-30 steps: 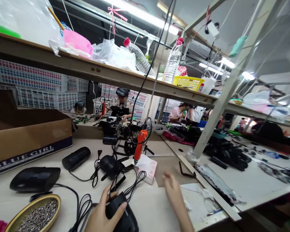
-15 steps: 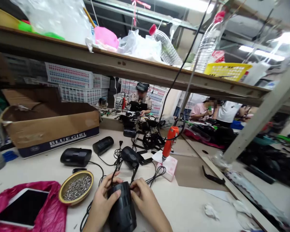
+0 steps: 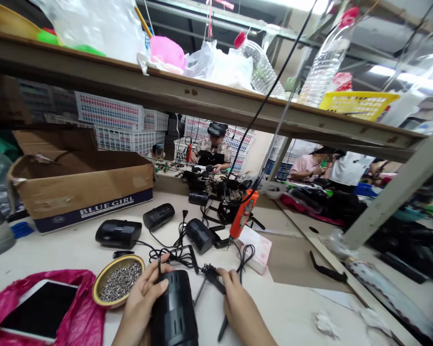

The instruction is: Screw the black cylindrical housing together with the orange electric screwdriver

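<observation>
Since the picture from a moment ago, the right hand (image 3: 238, 307) has been moved off the black casing (image 3: 174, 310) and out to the right, and a small black bracket (image 3: 212, 276) has been pulled away with it. The casing is the biggest thing near the hands. It is black, round like a fat tube, and shiny, with short slots cut in its top. It is found at the bottom middle of the white table (image 3: 292, 307), just right of the bowl of screws (image 3: 118, 284). It is held by the left hand (image 3: 140, 305), which is curled round its left side with the thumb laid over the top edge. The bracket is much smaller, dark and thin, with a leg pointing down toward the table. It is pinched at the fingertips of the right hand, which is stretched forward with the wrist low. A thin black cord (image 3: 173, 254) is seen running back from the casing toward more black casings (image 3: 200, 235) farther up the table. An orange screwdriver (image 3: 242, 214) is hung just behind them.
</observation>
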Tool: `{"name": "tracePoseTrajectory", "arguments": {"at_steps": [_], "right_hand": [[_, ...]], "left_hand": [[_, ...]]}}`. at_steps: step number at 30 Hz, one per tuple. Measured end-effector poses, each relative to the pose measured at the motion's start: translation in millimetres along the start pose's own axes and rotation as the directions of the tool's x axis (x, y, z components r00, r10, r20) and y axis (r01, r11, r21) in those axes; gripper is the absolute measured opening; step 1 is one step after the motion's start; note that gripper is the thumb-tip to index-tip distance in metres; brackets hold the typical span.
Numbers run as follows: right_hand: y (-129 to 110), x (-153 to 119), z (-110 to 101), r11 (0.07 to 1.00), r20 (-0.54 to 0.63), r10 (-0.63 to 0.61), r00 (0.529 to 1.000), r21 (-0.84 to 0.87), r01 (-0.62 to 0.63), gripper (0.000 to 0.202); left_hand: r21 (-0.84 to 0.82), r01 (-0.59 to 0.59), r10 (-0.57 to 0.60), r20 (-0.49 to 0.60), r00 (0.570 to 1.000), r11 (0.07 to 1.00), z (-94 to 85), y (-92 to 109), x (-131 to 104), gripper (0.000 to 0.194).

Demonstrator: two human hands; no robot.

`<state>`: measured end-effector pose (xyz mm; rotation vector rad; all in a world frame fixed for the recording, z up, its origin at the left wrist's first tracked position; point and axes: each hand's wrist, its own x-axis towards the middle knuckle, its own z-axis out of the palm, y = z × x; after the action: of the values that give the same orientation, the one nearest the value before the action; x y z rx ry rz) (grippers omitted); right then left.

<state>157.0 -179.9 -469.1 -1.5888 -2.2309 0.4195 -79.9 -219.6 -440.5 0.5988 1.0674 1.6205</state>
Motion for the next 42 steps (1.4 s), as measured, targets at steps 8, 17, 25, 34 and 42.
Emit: {"name": "tracePoseTrajectory", "arguments": {"at_steps": [8, 17, 25, 34, 42], "right_hand": [[38.0, -31.7, -29.6, 0.983, -0.272, 0.076, 0.959, 0.183, -0.026, 0.024], [14.9, -15.1, 0.6, 0.877, -0.174, -0.057, 0.983, 0.461, 0.133, 0.041], [2.1, -16.6, -22.4, 0.789, 0.062, -0.171, 0.983, 0.607, 0.099, 0.028], [16.6, -25.4, -4.4, 0.842, 0.055, -0.075, 0.996, 0.539, 0.033, 0.072], [-4.5, -28.2, -36.0, 0.76, 0.006, -0.21, 0.978, 0.63, 0.159, 0.038]], "left_hand": [[0.357, -0.003, -0.073, 0.199, 0.977, 0.934, 20.5, -37.2, 8.6, 0.089], [0.526, 0.007, -0.117, 0.176, 0.977, 0.851, 32.0, -56.7, 11.0, 0.085], [0.648, -0.053, -0.114, 0.213, 0.97, 0.76, 40.3, -41.1, 6.1, 0.07], [0.77, -0.102, -0.106, 0.215, 0.971, 0.629, 51.2, -29.0, 12.6, 0.055], [0.829, -0.059, -0.185, 0.192, 0.964, 0.556, 55.6, -25.6, 9.6, 0.059]]}}
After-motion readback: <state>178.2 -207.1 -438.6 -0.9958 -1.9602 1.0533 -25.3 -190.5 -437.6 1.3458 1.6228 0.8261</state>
